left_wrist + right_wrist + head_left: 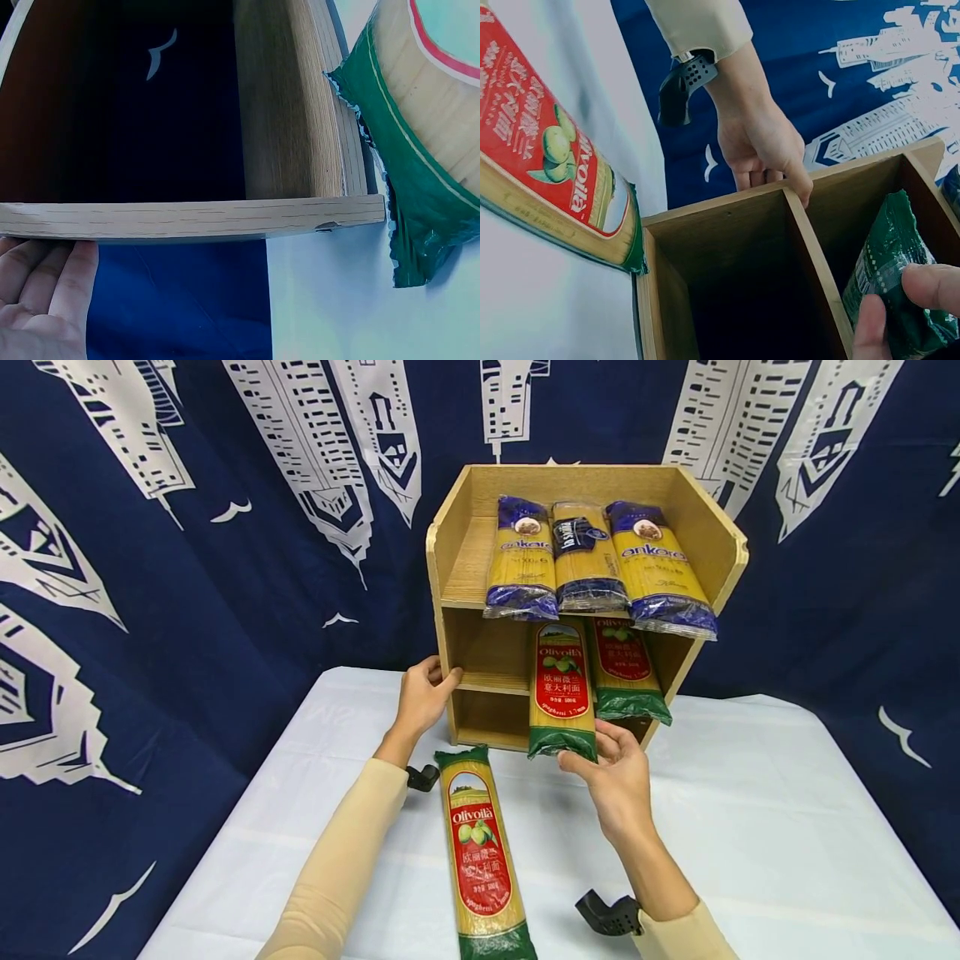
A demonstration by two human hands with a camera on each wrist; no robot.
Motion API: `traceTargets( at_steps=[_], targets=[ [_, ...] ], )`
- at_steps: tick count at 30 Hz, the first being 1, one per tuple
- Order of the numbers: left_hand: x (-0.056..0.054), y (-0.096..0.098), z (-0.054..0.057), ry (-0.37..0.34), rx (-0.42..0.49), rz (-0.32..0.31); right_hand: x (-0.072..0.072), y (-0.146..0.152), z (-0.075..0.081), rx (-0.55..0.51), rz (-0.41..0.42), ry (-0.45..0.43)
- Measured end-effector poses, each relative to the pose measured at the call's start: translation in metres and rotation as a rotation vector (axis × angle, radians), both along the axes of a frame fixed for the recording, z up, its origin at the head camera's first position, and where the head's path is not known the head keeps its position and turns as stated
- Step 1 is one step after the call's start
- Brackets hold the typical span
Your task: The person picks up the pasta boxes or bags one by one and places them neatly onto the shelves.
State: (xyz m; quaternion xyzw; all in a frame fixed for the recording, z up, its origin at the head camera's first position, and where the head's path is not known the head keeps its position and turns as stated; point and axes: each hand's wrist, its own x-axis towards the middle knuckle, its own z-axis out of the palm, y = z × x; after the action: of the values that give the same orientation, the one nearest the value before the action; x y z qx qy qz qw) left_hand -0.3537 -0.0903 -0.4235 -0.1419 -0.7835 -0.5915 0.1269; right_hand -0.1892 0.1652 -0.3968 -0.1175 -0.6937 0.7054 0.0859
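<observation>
My right hand (pixel 621 777) pinches the green lower end of a spaghetti pack (pixel 562 685), thumb on one side and fingers on the other. That pack lies partly inside the middle compartment of a wooden shelf (pixel 491 652), its near end jutting out past the front. My left hand (pixel 423 693) rests against the shelf's left side panel, thumb at the front edge by the middle board and fingers behind. A second spaghetti pack (pixel 483 852) with a red label lies on the table before the shelf. Another spaghetti pack (pixel 626 668) sits to the right in the middle compartment.
Three yellow and blue pasta packs (pixel 588 556) lie side by side on the top shelf, ends over its front edge. The white table (pixel 300 835) carries the shelf. Behind hangs a dark blue cloth (pixel 247 568) with white building prints.
</observation>
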Motion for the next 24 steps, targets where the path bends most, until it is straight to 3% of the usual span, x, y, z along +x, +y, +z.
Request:
traceTargets(
  at_steps=[8,18,21,24],
  targets=[
    [0.0,0.001,-0.001,0.011,-0.004,0.01,0.021,0.006,-0.003,0.099,-0.006,0.034],
    [0.002,0.001,-0.003,0.024,-0.012,0.022,0.054,-0.001,-0.002,0.026,0.047,0.063],
    [0.003,0.001,-0.001,0.028,-0.006,0.024,0.059,-0.006,-0.001,0.013,0.092,0.09],
    [0.002,0.001,-0.001,0.032,-0.004,0.021,0.059,-0.009,-0.001,-0.01,0.197,0.106]
  ],
)
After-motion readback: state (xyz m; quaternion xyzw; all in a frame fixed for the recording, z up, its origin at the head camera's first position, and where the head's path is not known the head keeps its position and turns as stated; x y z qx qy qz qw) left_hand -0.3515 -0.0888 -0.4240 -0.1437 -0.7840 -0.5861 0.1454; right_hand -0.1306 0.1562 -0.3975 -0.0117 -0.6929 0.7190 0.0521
